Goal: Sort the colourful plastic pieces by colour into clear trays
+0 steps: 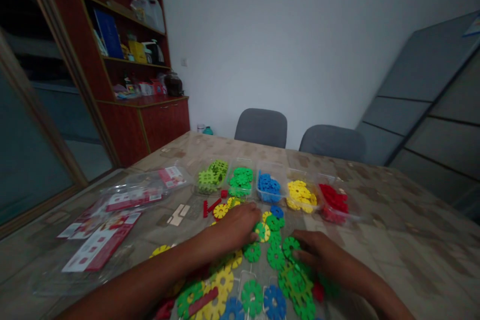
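Five clear containers (284, 181) are standing in a row on the surface (393, 220), holding, left to right, lime-green pieces (212, 179), green pieces (240, 180), blue pieces (269, 187), yellow pieces (299, 194) and red pieces (333, 199), all heaped too densely to count. Of two hands, the right hand (318, 249) is pinching one green disc (290, 247) above the loose discs in front of the containers; the left hand (243, 219) is curling over others, grip hidden, cannot tell. Two grey chairs (261, 127) are standing beyond.
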Tool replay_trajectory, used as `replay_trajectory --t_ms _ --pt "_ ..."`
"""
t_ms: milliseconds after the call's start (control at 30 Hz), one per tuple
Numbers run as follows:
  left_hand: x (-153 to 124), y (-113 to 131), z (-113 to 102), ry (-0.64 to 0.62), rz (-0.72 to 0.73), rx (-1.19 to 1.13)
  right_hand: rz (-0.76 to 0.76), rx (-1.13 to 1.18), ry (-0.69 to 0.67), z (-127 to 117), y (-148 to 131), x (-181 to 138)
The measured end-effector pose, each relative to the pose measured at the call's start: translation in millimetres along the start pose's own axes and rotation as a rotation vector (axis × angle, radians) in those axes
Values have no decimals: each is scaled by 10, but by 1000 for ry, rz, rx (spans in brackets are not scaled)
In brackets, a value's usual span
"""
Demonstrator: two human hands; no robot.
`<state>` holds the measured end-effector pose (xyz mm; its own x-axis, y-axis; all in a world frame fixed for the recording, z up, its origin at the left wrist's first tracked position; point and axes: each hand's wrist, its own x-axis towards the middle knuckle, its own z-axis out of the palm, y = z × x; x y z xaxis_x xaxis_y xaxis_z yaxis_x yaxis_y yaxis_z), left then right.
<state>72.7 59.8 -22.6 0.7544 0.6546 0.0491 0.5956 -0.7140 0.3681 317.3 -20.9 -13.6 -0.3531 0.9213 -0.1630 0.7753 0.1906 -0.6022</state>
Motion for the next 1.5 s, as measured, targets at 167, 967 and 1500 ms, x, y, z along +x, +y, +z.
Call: replay_trajectory --t_ms 167,967,1500 --pt "-61 -52 -26 6 39 -60 -4 0 79 96 -19 53" --pt "190 -406 -353 221 60 -104 -26 -105 133 13 -129 424" --pt "-4 -52 -86 -79 236 -33 -25 -102 113 71 -111 329"
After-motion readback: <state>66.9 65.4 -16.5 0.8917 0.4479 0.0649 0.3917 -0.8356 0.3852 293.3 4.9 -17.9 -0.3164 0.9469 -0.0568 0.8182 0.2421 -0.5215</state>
